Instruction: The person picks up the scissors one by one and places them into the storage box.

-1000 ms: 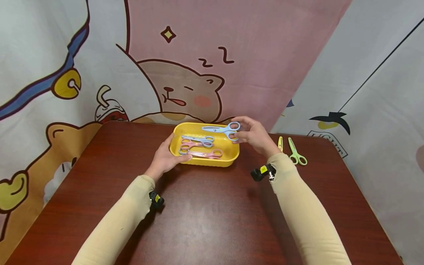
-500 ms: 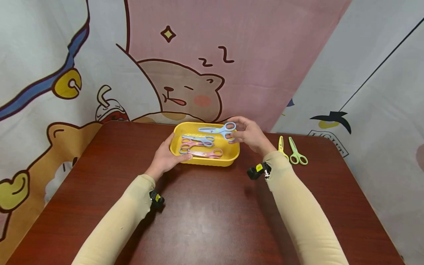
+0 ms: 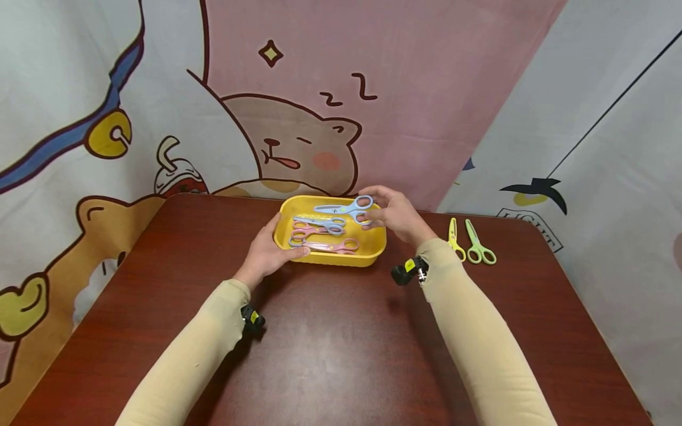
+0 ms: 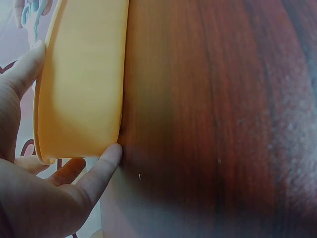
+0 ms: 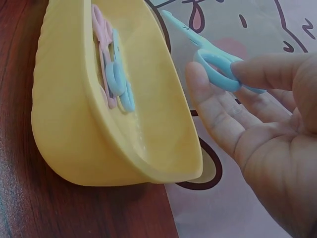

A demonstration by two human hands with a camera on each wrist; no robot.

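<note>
A yellow plastic basket (image 3: 341, 259) stands on the table, holding several blue and pink scissors (image 3: 330, 247). My left hand (image 3: 266, 251) grips its left end, the thumb over the rim and the other fingers along the outer wall (image 4: 84, 84). Above the basket's back right part, my right hand (image 3: 396, 214) pinches a pair of light blue scissors (image 3: 347, 209) by the handle loops. Their blades point left. In the right wrist view, the thumb and fingertips hold the blue loops (image 5: 213, 74) above the basket's rim.
On the table to the right lie yellow scissors (image 3: 453, 234) and green scissors (image 3: 473, 235), beyond my right forearm. A cartoon-printed cloth (image 3: 426, 89) hangs right behind the table's back edge. The brown table (image 3: 330, 343) extends in front of the basket.
My right hand has moved a little to the left with the blue scissors, further over the basket. The yellow scissors show more fully now. My left hand has stayed on the basket.
</note>
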